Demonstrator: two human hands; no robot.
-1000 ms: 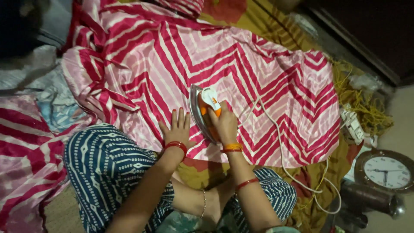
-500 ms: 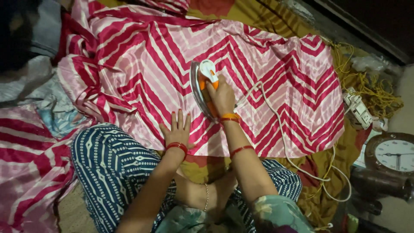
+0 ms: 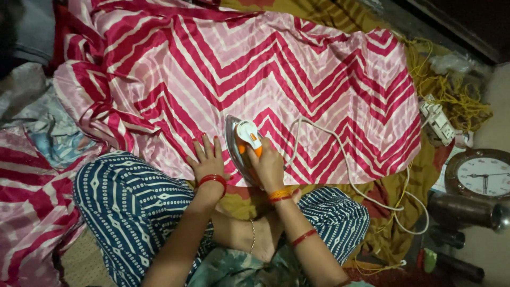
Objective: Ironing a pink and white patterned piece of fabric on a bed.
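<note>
Your left hand [image 3: 208,159] lies flat on the pink-and-white zigzag cloth [image 3: 255,79], palm down, its fingers [image 3: 204,143] spread and released, gripping nothing. It sits just left of the electric iron [image 3: 241,149], near the cloth's closest edge, with a red bangle [image 3: 213,179] at the wrist and the forearm running back toward you over your knee in blue patterned trousers [image 3: 133,207].

The iron stands on the cloth just right of that hand, its white and orange body pointing away from you and its metal soleplate showing along the left side. Your right hand [image 3: 268,167] is closed over the rear of the iron's handle, fingers clenched around it, wrist bent slightly and carrying an orange bangle [image 3: 279,195]; a red one [image 3: 304,237] sits further up the forearm.

To the right of the iron, its white cord [image 3: 345,170] loops across the cloth and drops over the mustard sheet [image 3: 393,186] underneath. Further right of the iron lies a white power strip [image 3: 438,122] beside a tangle of yellow cord [image 3: 457,95], and beyond that, a round wall clock [image 3: 481,175] lying face up.
</note>
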